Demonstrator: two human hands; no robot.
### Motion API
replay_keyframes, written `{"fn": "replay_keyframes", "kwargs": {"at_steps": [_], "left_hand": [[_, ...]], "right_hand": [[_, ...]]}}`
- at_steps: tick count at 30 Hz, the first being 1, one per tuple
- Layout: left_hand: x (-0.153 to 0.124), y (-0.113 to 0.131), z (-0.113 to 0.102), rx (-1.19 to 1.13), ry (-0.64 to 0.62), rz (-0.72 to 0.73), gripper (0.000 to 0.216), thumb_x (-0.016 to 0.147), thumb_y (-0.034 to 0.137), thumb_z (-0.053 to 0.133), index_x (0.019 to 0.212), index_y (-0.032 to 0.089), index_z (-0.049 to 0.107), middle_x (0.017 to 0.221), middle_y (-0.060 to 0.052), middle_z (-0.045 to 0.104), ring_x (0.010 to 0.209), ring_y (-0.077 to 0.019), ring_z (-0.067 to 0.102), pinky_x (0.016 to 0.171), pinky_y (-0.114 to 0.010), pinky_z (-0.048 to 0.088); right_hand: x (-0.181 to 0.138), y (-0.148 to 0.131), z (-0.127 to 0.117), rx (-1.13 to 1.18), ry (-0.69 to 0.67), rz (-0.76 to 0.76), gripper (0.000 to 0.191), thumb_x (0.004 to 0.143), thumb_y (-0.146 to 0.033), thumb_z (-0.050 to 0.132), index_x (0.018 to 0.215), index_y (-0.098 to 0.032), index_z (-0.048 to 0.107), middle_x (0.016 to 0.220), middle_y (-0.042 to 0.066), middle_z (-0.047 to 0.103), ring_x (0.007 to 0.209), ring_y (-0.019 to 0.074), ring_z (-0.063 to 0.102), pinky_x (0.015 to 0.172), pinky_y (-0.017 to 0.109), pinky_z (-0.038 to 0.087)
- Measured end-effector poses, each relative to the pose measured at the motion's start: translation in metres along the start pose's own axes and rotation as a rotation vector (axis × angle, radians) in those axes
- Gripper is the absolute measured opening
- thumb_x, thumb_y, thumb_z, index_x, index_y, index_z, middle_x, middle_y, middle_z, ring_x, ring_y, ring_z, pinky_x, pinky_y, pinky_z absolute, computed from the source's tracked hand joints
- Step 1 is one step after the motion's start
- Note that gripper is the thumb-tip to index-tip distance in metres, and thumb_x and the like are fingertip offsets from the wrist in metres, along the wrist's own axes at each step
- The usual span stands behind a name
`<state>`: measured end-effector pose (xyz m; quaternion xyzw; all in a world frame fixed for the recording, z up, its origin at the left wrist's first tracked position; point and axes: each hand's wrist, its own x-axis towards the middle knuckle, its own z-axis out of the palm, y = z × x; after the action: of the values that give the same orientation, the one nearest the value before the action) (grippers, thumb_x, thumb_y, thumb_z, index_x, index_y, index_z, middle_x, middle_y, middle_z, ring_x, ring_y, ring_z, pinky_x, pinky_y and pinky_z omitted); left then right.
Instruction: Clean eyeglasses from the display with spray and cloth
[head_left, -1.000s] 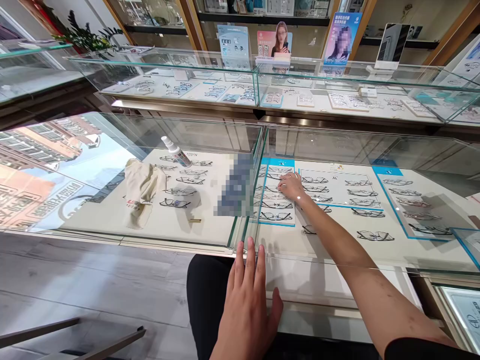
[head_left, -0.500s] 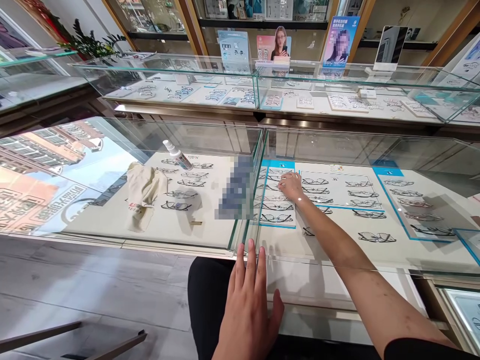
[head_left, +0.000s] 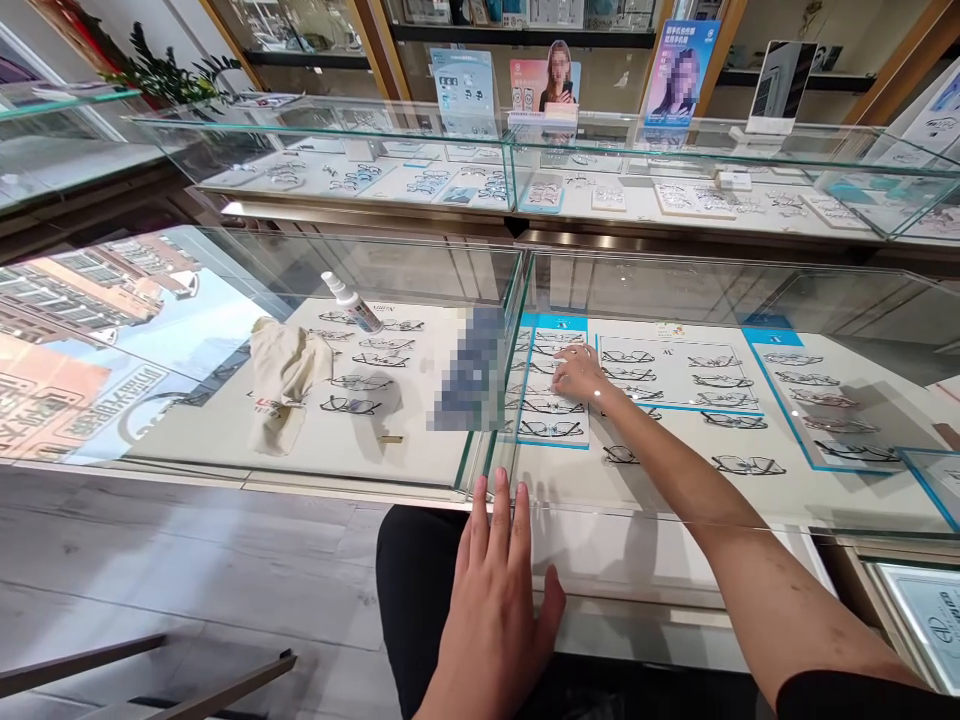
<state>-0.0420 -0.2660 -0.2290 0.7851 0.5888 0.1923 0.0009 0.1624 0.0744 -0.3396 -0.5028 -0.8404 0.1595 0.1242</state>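
Observation:
My right hand (head_left: pixel 579 373) is inside the right glass case, its fingers bent down and closed around a pair of eyeglasses in the blue-edged column; the hand covers most of that pair. Other eyeglasses (head_left: pixel 553 428) lie just in front of it, on the same blue-bordered display mat (head_left: pixel 577 440). My left hand (head_left: pixel 495 590) is held flat above my lap, fingers stretched out and thumb apart, with nothing in it. Its fingertips are by the front edge of the glass case (head_left: pixel 480 490); whether they touch it I cannot tell.
On the left glass top are a white spray bottle (head_left: pixel 351 302) and a crumpled beige cloth (head_left: pixel 289 370). A blurred-out bluish item (head_left: pixel 471 370) lies beside the glass divider. More eyeglasses (head_left: pixel 748 465) fill the right case. Behind runs another glass showcase (head_left: pixel 360 185) with upright advertising cards (head_left: pixel 681 75).
The view has shifted slightly. My right hand stays over the same column of eyeglasses, its fingers moving only a little. My left hand keeps its flat, stretched pose.

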Motion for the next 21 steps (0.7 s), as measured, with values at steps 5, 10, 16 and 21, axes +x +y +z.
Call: {"fn": "replay_keyframes", "kwargs": {"at_steps": [5,10,16,21], "left_hand": [[0.001,0.001,-0.003,0.011,-0.015,-0.005,0.094,0.100,0.019,0.056,0.181,0.011,0.009,0.187,-0.024,0.019,0.176,-0.0455,0.012,0.124,-0.063,0.047],[0.000,0.001,-0.001,0.005,-0.024,-0.003,0.096,0.099,0.020,0.057,0.181,0.011,0.008,0.188,-0.024,0.017,0.176,-0.0461,0.010,0.127,-0.065,0.045],[0.001,0.001,-0.001,0.015,-0.008,0.001,0.093,0.100,0.019,0.056,0.181,0.009,0.012,0.188,-0.024,0.018,0.176,-0.0448,0.009,0.128,-0.062,0.044],[0.002,0.001,-0.003,0.023,-0.016,0.008,0.094,0.099,0.020,0.057,0.181,0.010,0.012,0.187,-0.025,0.020,0.176,-0.0449,0.010,0.126,-0.062,0.046]], "right_hand": [[0.000,-0.002,0.012,-0.005,0.006,-0.006,0.018,0.093,-0.035,0.075,0.084,-0.027,0.088,0.158,0.008,0.070,0.156,0.0382,0.046,0.138,0.066,0.014],[0.004,0.000,0.017,-0.014,0.027,0.003,0.018,0.093,-0.034,0.073,0.085,-0.028,0.088,0.155,0.007,0.071,0.155,0.0375,0.047,0.139,0.066,0.014],[0.004,-0.002,0.013,-0.026,0.040,0.024,0.019,0.094,-0.033,0.073,0.084,-0.028,0.088,0.155,0.007,0.072,0.153,0.0367,0.049,0.138,0.065,0.014],[0.004,-0.004,0.015,-0.037,0.054,0.045,0.020,0.095,-0.031,0.072,0.083,-0.028,0.088,0.154,0.008,0.073,0.152,0.0366,0.049,0.137,0.066,0.017]]}}
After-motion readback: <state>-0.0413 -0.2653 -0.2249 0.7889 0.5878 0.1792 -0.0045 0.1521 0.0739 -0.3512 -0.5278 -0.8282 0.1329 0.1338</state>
